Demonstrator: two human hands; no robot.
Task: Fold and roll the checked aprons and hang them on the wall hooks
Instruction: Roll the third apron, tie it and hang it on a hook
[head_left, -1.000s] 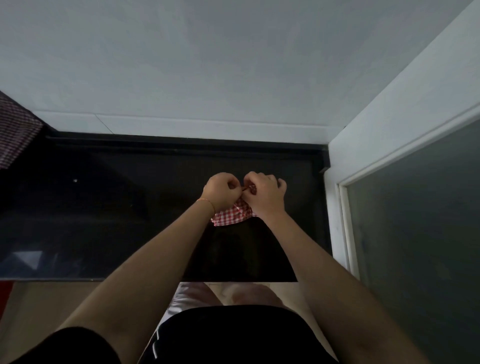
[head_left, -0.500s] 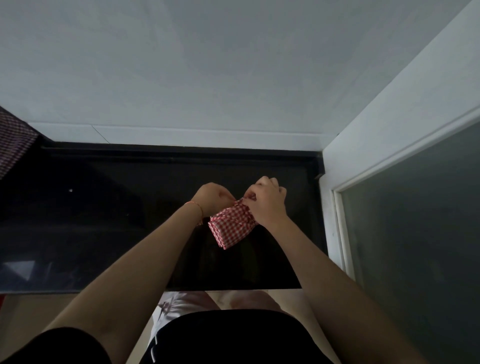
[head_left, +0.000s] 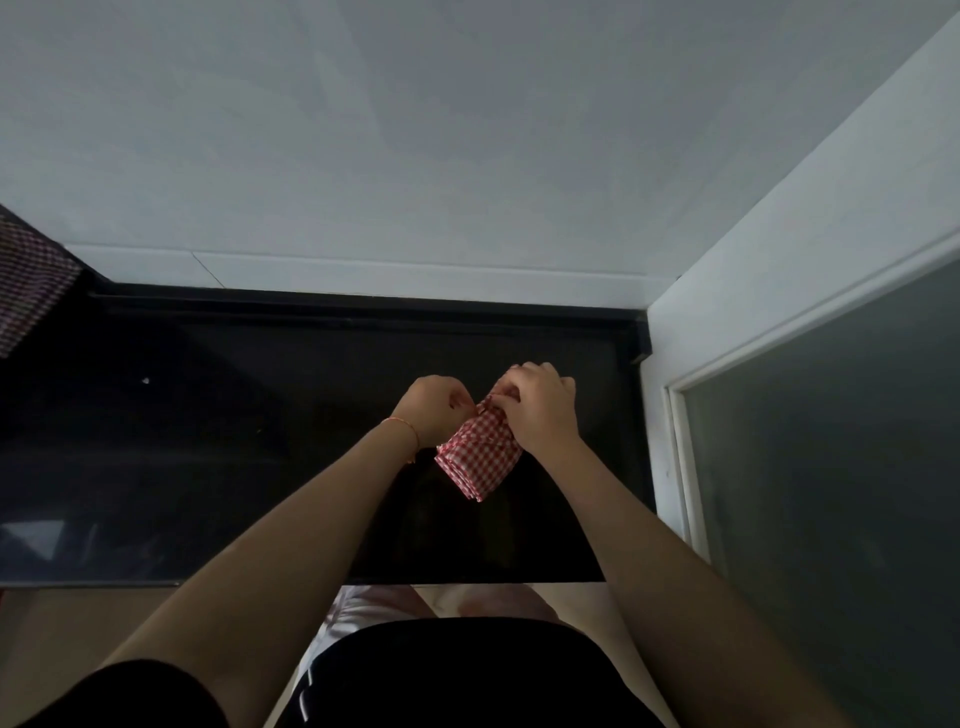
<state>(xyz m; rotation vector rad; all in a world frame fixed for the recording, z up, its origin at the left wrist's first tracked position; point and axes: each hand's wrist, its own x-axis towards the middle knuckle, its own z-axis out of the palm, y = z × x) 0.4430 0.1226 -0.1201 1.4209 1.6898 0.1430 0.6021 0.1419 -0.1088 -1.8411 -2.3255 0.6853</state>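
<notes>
Over the black counter (head_left: 208, 467), both hands pinch the rolled apron (head_left: 480, 460)

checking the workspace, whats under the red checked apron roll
Below the red checked apron roll lies the black countertop; whether they touch is unclear. Both hands, left hand and right hand, cover its top end.
</notes>
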